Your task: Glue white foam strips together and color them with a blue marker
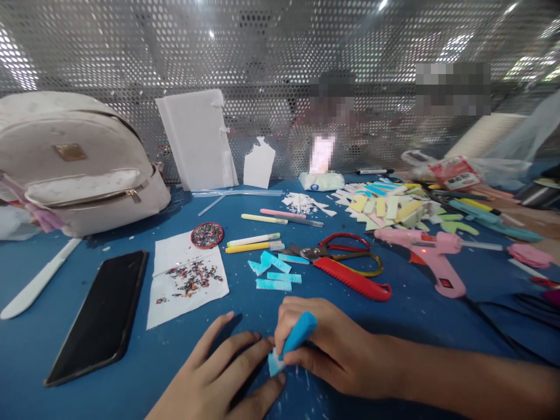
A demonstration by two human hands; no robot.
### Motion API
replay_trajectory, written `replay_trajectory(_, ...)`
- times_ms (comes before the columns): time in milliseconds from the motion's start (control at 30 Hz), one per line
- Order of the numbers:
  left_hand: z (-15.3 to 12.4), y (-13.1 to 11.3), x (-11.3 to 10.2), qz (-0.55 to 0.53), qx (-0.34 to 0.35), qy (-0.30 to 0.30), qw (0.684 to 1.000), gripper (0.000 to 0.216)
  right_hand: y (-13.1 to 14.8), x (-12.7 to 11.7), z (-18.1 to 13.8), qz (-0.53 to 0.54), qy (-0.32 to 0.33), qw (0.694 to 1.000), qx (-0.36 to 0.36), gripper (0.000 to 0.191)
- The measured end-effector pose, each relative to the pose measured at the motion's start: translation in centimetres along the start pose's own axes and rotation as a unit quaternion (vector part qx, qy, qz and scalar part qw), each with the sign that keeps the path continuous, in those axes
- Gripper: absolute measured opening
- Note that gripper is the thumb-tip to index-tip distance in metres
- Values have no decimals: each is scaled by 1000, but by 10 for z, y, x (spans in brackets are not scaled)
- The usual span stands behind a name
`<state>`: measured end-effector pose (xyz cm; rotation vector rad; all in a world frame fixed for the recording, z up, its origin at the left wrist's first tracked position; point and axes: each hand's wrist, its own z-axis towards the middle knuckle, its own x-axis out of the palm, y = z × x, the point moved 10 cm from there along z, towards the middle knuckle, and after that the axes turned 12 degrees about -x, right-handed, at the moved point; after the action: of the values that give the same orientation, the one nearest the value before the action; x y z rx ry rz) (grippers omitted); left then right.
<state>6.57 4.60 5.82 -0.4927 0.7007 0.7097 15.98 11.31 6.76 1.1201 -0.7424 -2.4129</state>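
My right hand (332, 344) is closed around a light blue tool, probably a cutter (298, 333), whose tip meets a small light blue foam piece (275, 363) on the blue table (394, 315). My left hand (223, 373) lies beside it with fingers stretched out, fingertips pressing on that foam piece. Just beyond the hands lie several cut light blue foam strips (273, 271).
A black phone (100, 315) and a white paper with glitter (186, 280) lie at left. Red scissors (345, 259), a pink glue gun (426, 256) with its cord, pens, foam scraps and a beige backpack (74, 163) lie around. A perforated metal screen stands behind.
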Motion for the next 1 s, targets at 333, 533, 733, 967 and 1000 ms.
replay_trajectory(333,-1,-1,0,-5,8,-1,1000,35,3,-5,0,1,-20,1000,-4,40)
replay_trajectory(533,-1,0,2,-2,3,6,1000,25,4,-3,0,4,-11,1000,-9,39)
replay_trajectory(733,-1,-1,1,1,-3,-6,1000,25,5,-4,2,2,-8,1000,-10,36)
replay_trajectory(967,-3,0,3,2,7,9,1000,27,8,-5,1,-6,-11,1000,-27,35)
replay_trajectory(1000,-4,0,4,5,10,12,1000,25,8,-4,1,-7,-9,1000,-28,34)
